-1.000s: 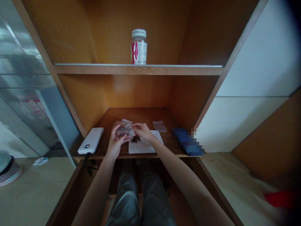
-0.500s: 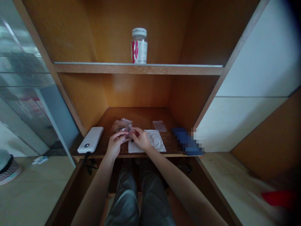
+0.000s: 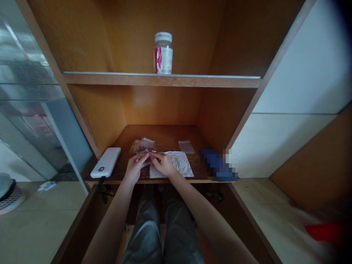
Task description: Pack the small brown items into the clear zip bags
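Observation:
My left hand (image 3: 134, 167) and my right hand (image 3: 163, 164) meet over the wooden desk surface (image 3: 162, 137), with their fingertips close together. Between them, both pinch the near edge of a crumpled clear plastic bag (image 3: 143, 145), which has dark contents. My right hand rests partly over a sheet of white tissue paper (image 3: 178, 164). A smaller flat clear bag (image 3: 186, 147) lies behind the tissue, apart from both hands. The dark bits seen earlier on the tissue are hidden now.
A white power bank (image 3: 106, 162) with a black cable lies left of my hands. A pixelated blue object (image 3: 218, 165) sits at the right edge. A jar with a white lid (image 3: 163, 54) stands on the shelf (image 3: 162, 80) above. Wooden side walls box in the desk.
Both hands have moved lower and closer together, bringing the bag down toward the desk. More of the tissue shows, and the dark bits on it have gone from view.

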Motion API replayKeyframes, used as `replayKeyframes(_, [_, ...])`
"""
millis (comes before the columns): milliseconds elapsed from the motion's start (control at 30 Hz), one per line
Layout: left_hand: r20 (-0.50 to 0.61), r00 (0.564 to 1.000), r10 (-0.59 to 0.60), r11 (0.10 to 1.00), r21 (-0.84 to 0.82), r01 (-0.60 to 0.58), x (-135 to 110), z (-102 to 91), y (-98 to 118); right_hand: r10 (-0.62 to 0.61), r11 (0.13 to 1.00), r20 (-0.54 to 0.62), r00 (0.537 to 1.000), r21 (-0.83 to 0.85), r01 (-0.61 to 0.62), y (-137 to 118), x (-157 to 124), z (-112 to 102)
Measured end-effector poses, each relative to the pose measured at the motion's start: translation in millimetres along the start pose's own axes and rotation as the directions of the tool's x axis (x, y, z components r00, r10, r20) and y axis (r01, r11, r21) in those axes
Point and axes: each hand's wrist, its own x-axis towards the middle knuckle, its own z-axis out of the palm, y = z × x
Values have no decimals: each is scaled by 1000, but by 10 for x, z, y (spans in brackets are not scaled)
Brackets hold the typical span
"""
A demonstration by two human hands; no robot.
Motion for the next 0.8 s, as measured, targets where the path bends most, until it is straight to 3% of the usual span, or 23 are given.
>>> replayKeyframes(333, [3, 1000, 17, 998, 58, -17, -11, 15, 3, -49, 998, 53, 997, -36, 51, -47, 4, -32])
replayKeyframes(800, [-21, 999, 36, 999, -2, -36, -25, 10, 26, -40, 999, -7, 999, -4, 40, 0, -3, 16])
